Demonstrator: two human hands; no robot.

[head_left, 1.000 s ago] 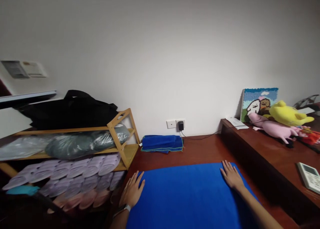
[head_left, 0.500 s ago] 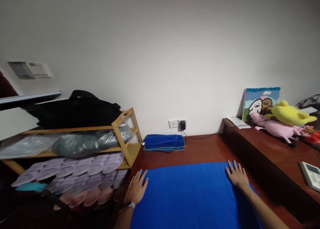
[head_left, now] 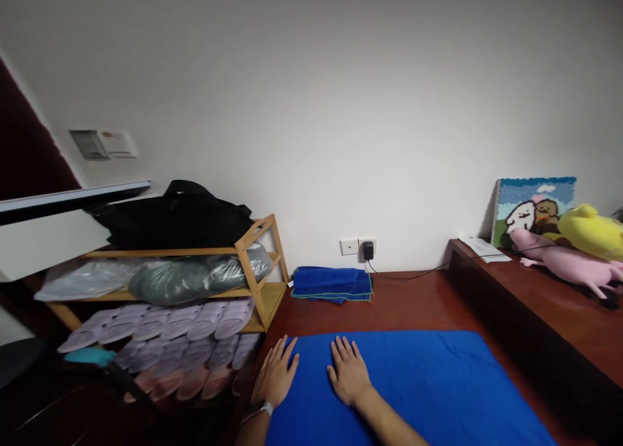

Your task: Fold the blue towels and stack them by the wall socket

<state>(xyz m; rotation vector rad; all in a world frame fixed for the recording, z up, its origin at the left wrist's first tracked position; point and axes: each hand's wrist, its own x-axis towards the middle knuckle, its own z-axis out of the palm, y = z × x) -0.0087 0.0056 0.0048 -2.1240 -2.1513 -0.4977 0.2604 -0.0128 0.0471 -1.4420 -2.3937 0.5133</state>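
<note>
A blue cloth [head_left: 418, 381] lies spread over the reddish-brown wooden surface. My left hand [head_left: 276, 373] rests flat at the cloth's left edge, fingers stretched out, with a watch on the wrist. On the cloth's far part, a little to the right of it, my right hand [head_left: 349, 373] lies flat with its fingers slightly spread. Neither hand grips anything. Beyond them, close to the wall, sits a folded stack of dark blue cloths [head_left: 331, 284] with yellow-green edging.
To the left stands a wooden rack [head_left: 263, 271] with a black bag [head_left: 180, 219], plastic-wrapped items and rows of lilac slippers [head_left: 204, 319]. A black plug [head_left: 368, 250] sits in the wall socket. A raised ledge at right carries a pink plush toy [head_left: 559, 261], a yellow plush [head_left: 591, 230] and a picture [head_left: 533, 206].
My right hand has moved left across the cloth, from its far right corner to near my left hand. My left hand stays at the left edge. The view has turned slightly left.
</note>
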